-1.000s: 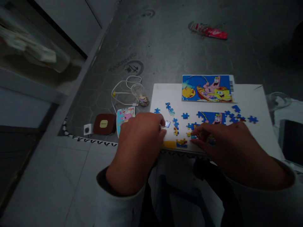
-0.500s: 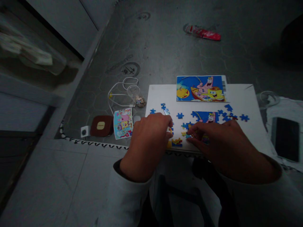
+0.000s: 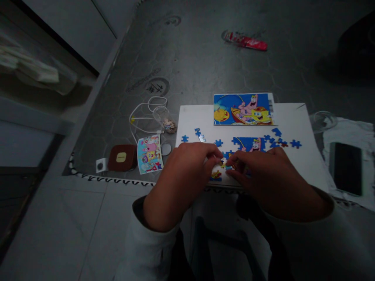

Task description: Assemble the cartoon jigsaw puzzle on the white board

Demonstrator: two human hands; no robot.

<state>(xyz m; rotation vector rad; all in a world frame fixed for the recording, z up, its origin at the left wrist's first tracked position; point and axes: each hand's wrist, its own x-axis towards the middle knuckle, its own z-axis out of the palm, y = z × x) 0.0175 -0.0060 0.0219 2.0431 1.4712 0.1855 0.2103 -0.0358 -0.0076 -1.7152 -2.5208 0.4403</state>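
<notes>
On my feed, a white board [image 3: 290, 117] lies on a grey patterned mat [image 3: 187, 70], carrying a picture card [image 3: 243, 109] and scattered blue puzzle pieces [image 3: 218, 143] around a part-built puzzle [image 3: 249, 144]. Beside the board on the mat: a white cable [image 3: 140, 117], a clear cup [image 3: 161, 116], a smaller card [image 3: 149, 154] and a brown pad [image 3: 121, 157]. A red wrapper [image 3: 245, 41] lies well apart.

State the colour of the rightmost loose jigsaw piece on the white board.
The jigsaw piece is blue, shown best in the head view.
</notes>
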